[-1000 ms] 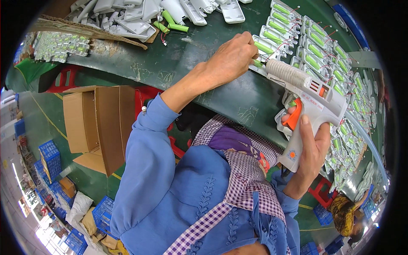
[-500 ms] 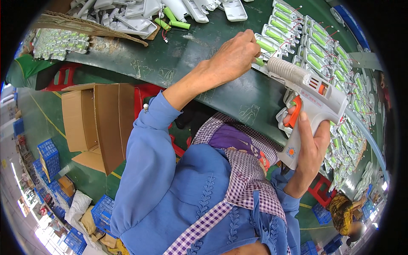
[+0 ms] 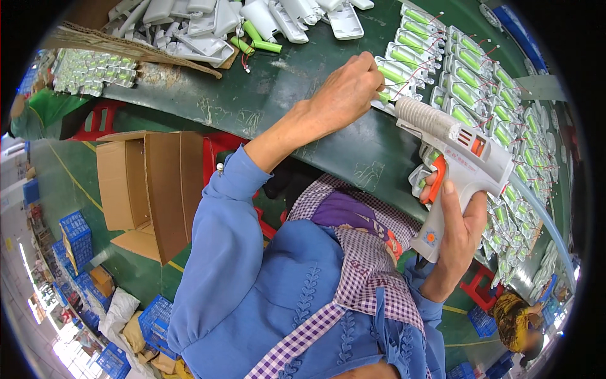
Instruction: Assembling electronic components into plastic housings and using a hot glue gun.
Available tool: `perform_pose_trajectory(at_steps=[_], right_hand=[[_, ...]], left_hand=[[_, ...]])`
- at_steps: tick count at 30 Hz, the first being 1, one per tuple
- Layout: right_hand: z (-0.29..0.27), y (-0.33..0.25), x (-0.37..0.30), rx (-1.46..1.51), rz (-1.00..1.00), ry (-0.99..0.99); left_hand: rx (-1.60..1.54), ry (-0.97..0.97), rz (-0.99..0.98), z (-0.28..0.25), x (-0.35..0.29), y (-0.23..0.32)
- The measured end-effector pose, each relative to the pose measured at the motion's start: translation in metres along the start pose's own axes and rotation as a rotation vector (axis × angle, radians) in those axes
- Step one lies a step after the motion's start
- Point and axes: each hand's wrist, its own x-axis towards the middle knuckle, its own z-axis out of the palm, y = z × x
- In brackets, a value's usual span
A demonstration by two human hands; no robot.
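My right hand grips a white hot glue gun by its handle, with fingers at its orange trigger. The gun's ribbed front end points up and left, close to my left fingertips. My left hand is closed in a pinch on a green battery cell, whose end shows just below the fingers. That cell sits at a white plastic shell at the near end of a row; the fingers hide most of it. Just beyond, another white shell holds a green cell with thin wires.
Several rows of white shells with green cells cover the table's right side. Loose white casings and green cells lie at the far left behind a cardboard edge. A pale hose curves behind the gun. An open carton stands left.
The view has shifted slightly. Both hands keep nearly the same places, the left still pinching beside the shell, the right still holding the glue gun, its front end near the left fingers.
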Motion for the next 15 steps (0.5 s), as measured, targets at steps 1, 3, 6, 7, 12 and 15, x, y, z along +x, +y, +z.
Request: perform_pose_trajectory(at_steps=[1, 3, 6, 7, 12, 15], right_hand=[[0.000, -0.001, -0.001, 0.057, 0.007, 0.036], [0.001, -0.005, -0.004, 0.180, 0.014, 0.095], [-0.003, -0.009, -0.007, 0.187, -0.006, 0.132], [-0.001, -0.010, -0.006, 0.191, -0.009, 0.149], [-0.005, -0.013, -0.001, 0.244, -0.041, 0.107], [-0.012, -0.010, -0.005, 0.267, -0.063, 0.118]], left_hand=[[0.002, 0.003, 0.005, 0.000, -0.001, 0.001], [-0.019, 0.026, 0.005, 0.001, 0.001, 0.001], [0.125, 0.116, 0.021, -0.003, 0.004, 0.008], [0.092, 0.149, 0.004, -0.001, 0.003, 0.003], [-0.016, 0.108, -0.078, -0.004, 0.002, 0.000], [0.004, 0.124, -0.056, 0.014, 0.004, -0.005]])
